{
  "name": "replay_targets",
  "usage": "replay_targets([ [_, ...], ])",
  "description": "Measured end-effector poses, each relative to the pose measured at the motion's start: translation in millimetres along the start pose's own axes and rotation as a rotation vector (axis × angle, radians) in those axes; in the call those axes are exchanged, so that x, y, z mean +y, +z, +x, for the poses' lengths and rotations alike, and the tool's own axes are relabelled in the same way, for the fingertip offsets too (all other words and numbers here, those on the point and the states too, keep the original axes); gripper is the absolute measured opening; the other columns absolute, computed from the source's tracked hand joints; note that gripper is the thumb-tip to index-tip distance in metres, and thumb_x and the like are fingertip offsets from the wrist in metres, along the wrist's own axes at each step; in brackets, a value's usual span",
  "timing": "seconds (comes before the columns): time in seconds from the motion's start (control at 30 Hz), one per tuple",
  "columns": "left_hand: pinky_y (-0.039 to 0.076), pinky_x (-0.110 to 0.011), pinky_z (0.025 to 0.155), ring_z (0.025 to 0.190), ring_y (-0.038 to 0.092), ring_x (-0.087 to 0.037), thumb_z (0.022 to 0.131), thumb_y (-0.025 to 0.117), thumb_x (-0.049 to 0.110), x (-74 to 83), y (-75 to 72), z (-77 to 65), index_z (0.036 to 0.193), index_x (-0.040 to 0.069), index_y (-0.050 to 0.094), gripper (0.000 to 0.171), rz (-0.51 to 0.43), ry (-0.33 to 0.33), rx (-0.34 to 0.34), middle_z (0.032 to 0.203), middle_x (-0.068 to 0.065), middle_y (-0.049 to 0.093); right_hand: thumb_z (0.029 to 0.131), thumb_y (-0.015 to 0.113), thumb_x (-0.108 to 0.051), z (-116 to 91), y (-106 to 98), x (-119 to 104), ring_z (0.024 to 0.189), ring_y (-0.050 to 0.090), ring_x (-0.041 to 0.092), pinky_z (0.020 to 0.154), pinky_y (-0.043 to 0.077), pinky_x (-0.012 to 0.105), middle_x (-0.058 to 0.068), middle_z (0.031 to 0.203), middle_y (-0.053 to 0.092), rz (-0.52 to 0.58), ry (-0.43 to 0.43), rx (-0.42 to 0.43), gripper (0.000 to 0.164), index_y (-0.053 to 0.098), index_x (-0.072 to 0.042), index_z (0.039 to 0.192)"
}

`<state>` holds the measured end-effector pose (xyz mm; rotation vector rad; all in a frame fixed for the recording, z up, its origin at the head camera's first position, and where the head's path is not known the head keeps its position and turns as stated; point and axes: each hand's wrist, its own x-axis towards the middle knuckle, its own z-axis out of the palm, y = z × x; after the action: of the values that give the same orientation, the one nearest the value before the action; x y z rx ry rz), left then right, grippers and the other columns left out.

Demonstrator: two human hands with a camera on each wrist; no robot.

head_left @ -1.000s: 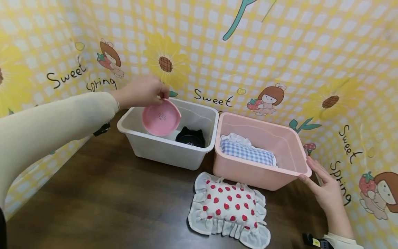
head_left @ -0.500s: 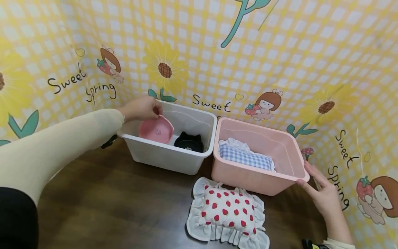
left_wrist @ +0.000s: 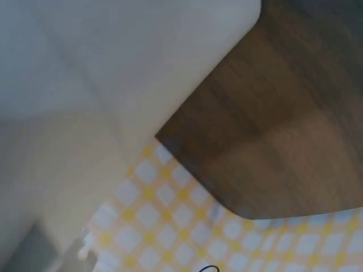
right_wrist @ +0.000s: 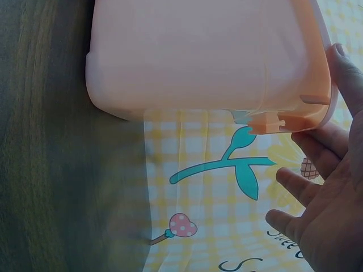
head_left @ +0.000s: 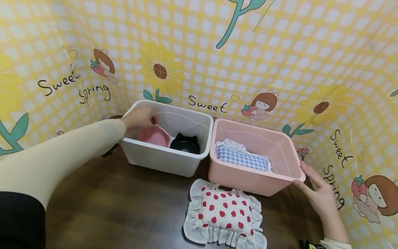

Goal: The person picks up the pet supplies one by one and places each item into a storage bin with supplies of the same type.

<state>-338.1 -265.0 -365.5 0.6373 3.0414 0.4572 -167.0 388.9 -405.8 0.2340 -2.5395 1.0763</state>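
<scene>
Pink bowl [head_left: 154, 136], seemingly pinched by left grip [head_left: 142, 117], shows only in head view, right grip [head_left: 321, 195] splayed against bin [head_left: 242, 182].

Desk [head_left: 93, 207]: dark brown, wood grain. Strawberry-print cushion [head_left: 225, 211] flat on it, white ruffle all round. Black bowl [head_left: 185, 145] farther back, two cat ears, pale paw print inside. Blue-white checked cushion [head_left: 242, 157] right of bowl, white frill at back edge. Backdrop sheet [head_left: 199, 69]: yellow-white check, runs behind and along both sides. Prints on it: sunflower [head_left: 160, 71], girl with strawberry [head_left: 262, 103], "Sweet" lettering [head_left: 207, 104], also "Spring", green leaves, small hearts. Mushroom print [right_wrist: 183, 225], pink with white dots, shows in right wrist view.
</scene>
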Motion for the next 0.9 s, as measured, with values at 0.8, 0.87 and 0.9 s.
replay_targets([
  [0.8, 0.05, -0.055, 0.096, 0.108, 0.066, -0.037, 0.095, 0.073, 0.02, 17.7, -13.5, -19.2, 0.121, -0.004, 0.066, 0.036, -0.202, -0.057, 0.022, 0.113, -0.022, 0.071, 0.089, 0.082, -0.018, 14.0, -1.2, 0.3, 0.148, 0.037, 0.006, 0.123, 0.029, 0.036, -0.004, 0.155, 0.05, 0.0, 0.038, -0.026, 0.062, 0.058, -0.024, 0.147],
  [0.87, 0.05, -0.054, 0.096, 0.109, 0.066, -0.036, 0.096, 0.072, 0.021, 23.9, -12.8, -22.7, 0.122, -0.003, 0.066, 0.036, -0.243, -0.041, 0.024, 0.114, -0.021, 0.072, 0.089, 0.082, -0.018, 12.6, -4.4, 1.7, 0.15, 0.037, 0.016, 0.122, 0.029, 0.043, -0.002, 0.156, 0.05, -0.002, 0.045, -0.029, 0.063, 0.057, -0.024, 0.147],
  [0.9, 0.05, -0.053, 0.096, 0.11, 0.066, -0.035, 0.097, 0.072, 0.023, 26.8, -12.0, -23.9, 0.122, -0.001, 0.066, 0.036, -0.259, -0.041, 0.022, 0.115, -0.02, 0.071, 0.089, 0.082, -0.018, 10.9, -6.1, 2.9, 0.15, 0.037, 0.02, 0.122, 0.029, 0.047, -0.001, 0.156, 0.049, -0.005, 0.049, -0.03, 0.063, 0.057, -0.024, 0.147],
])
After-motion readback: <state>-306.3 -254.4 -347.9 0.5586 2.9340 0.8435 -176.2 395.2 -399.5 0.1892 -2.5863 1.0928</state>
